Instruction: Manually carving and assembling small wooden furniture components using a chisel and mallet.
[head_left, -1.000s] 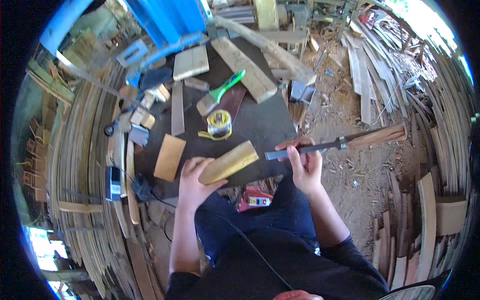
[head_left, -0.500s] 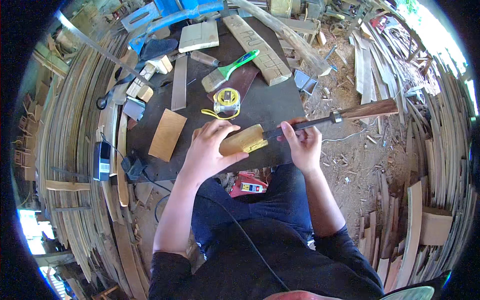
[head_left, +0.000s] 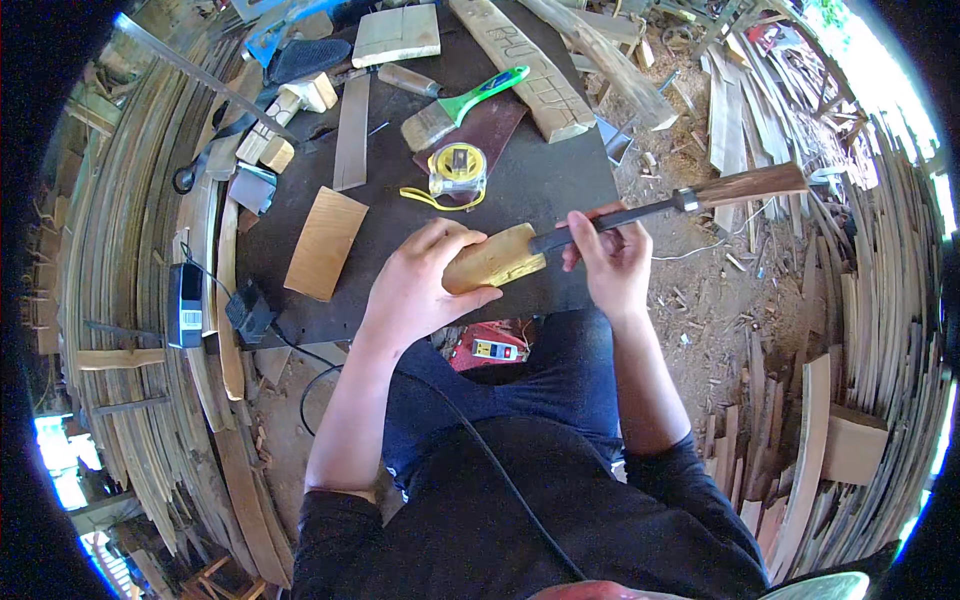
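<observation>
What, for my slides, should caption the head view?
Left hand holds a wooden block, right hand a chisel at the block's end.

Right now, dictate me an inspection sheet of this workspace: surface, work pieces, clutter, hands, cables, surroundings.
Surface: dark table, crowded toward its far and left sides.
Work pieces: block and chisel; the blade meets the block's right end in view, contact unclear.
Clutter: brush, tape measure, tan wood piece, lettered board.
Hands: left hand grips the block; right hand holds the chisel by its blade.
Cables: black cable crosses the person's front; adapter at the table's left edge.
Surroundings: stacked wood strips at left, scraps on the floor at right.
</observation>
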